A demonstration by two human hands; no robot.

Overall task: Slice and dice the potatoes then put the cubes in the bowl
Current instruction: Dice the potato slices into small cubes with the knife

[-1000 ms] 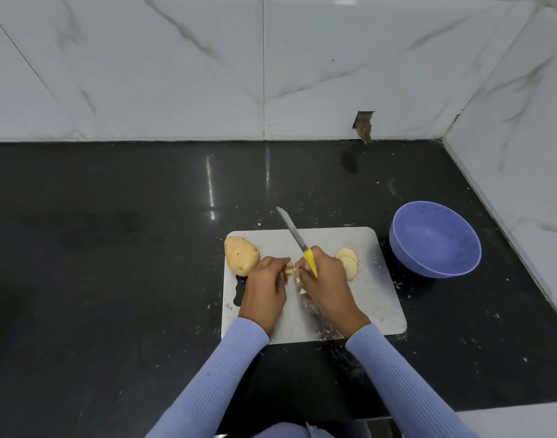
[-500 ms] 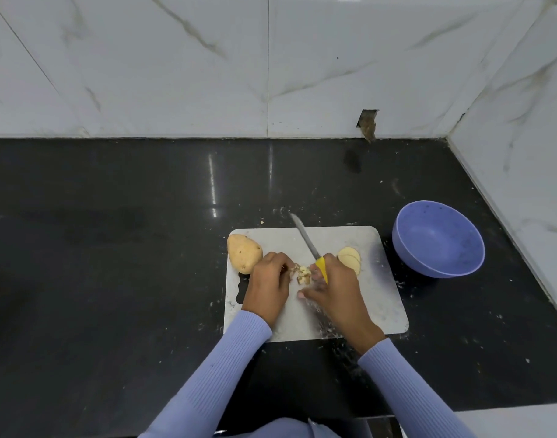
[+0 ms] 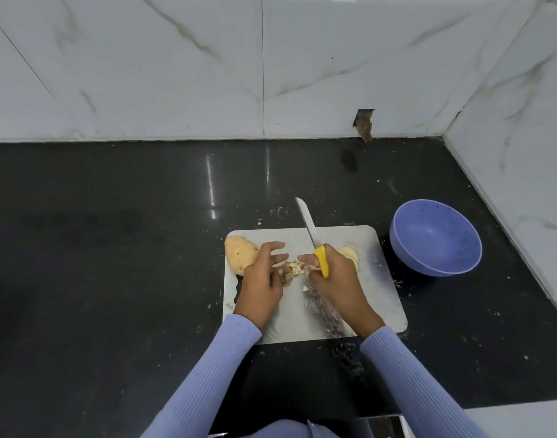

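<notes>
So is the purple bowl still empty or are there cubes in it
Empty. The bowl shows only its bare purple inside; the cubes lie on the cutting board.

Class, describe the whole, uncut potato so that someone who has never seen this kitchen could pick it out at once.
Find the pale cutting board on the black counter, left of the blue bowl. At its far left corner, just beyond the left hand, lies the whole potato. Unlike the slices and cubes, it is tan-skinned, rounded and uncut.

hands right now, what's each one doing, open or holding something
Left hand: open, fingers spread beside the potato cubes, gripping nothing.
Right hand: holds the knife by its yellow handle.
</notes>
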